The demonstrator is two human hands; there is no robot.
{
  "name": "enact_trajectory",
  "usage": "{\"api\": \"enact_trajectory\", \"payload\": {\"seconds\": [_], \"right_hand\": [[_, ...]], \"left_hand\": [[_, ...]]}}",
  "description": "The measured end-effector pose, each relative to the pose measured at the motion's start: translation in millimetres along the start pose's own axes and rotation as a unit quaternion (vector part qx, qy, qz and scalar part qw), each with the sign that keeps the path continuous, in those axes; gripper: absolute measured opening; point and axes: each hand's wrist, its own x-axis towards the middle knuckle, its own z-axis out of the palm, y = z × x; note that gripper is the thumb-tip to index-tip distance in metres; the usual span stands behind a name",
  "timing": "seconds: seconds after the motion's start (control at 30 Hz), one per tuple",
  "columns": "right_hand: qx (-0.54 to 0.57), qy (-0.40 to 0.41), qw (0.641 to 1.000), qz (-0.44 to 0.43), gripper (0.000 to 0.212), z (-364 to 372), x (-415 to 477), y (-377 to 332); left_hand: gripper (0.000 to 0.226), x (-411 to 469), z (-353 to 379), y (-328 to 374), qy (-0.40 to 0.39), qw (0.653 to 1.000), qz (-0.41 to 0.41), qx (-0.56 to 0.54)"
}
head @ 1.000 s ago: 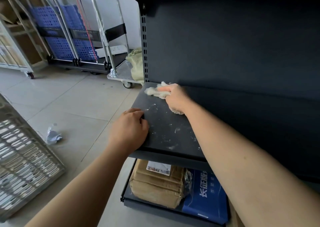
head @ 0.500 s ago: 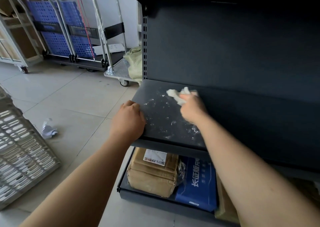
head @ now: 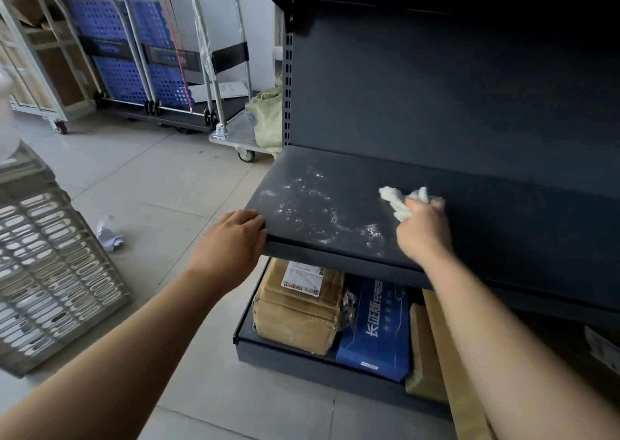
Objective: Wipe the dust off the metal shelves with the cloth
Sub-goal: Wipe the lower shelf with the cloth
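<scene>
Cloth (head: 401,201), a crumpled white rag, is bunched in the right hand (head: 423,229), whose fingers are closed around it so that one loose tuft projects to the left of the knuckles; it is pressed against the upper metal shelf (head: 335,177), roughly at mid-depth. The long axis of this dark shelf runs left to right across the view, from the perforated upright (head: 288,90) at its left end to well beyond the right hand. Pale smears and streaks (head: 322,213) cover the surface between the two hands, lying to the left of the cloth and slightly nearer the front edge. The left hand (head: 231,250) is curled over the front left corner of the shelf, fingers on top and palm against the edge, holding nothing else; it appears to be steadying the person or the shelf. The right hand is the one placed to work, and the residue lies leftward from it, so the next pass is judged to require a sweep back along the shelf's long axis toward the left hand. The shelf surface to the right of the cloth is in shadow and its condition cannot be determined. The lower shelf (head: 285,355) acts as a shallow tray and holds a brown taped parcel (head: 295,318), a blue printed box (head: 379,332) beside it, and further cardboard packages (head: 424,355) to the right. These items would obstruct wiping there.
</scene>
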Motion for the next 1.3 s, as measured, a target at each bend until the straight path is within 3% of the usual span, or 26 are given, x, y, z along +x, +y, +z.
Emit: {"api": "enact_trajectory", "payload": {"seconds": [0.17,0.3,0.37,0.47,0.6,0.73,0.83,0.97,1.07,1.17,1.3], "right_hand": [[0.078,-0.025,0.996,-0.025,0.044,56,-23,-67],[0.099,-0.107,0.982,-0.117,0.052,71,-24,-99],[0.135,-0.091,0.979,-0.122,0.055,63,-13,-96],[0.102,-0.022,0.993,-0.062,0.052,38,-2,-64],[0.047,-0.006,0.999,-0.016,0.049,33,-24,-51],[0.037,-0.024,0.994,-0.098,0.045,64,-44,-99],[0.043,-0.09,0.987,-0.124,0.046,79,-39,-129],[0.164,-0.211,0.953,-0.145,0.048,70,-35,-149],[0.273,-0.186,0.937,-0.112,0.045,54,-22,-139],[0.209,-0.118,0.965,-0.103,0.041,44,2,-105],[0.038,-0.179,0.969,-0.165,0.046,34,4,-67]], "left_hand": [[0.02,-7,-6,-2,0.003,1.0,-0.001,-0.026],[0.026,-15,-12,-3,-0.002,0.998,-0.007,-0.056],[0.028,-19,-16,-3,-0.003,0.999,-0.004,-0.053],[0.027,-22,-20,-7,-0.003,0.999,0.017,-0.033],[0.032,-21,-22,-17,-0.016,1.0,-0.001,-0.027],[0.036,-21,-25,-23,-0.032,0.999,0.004,-0.033],[0.041,-22,-26,-29,-0.046,0.998,0.013,-0.029],[0.048,-21,-27,-31,-0.068,0.997,0.004,-0.019],[0.049,-21,-27,-32,-0.07,0.997,0.007,-0.02],[0.049,-20,-26,-34,-0.066,0.997,0.02,-0.029],[0.045,-18,-25,-31,-0.036,0.999,0.021,-0.016]]}}
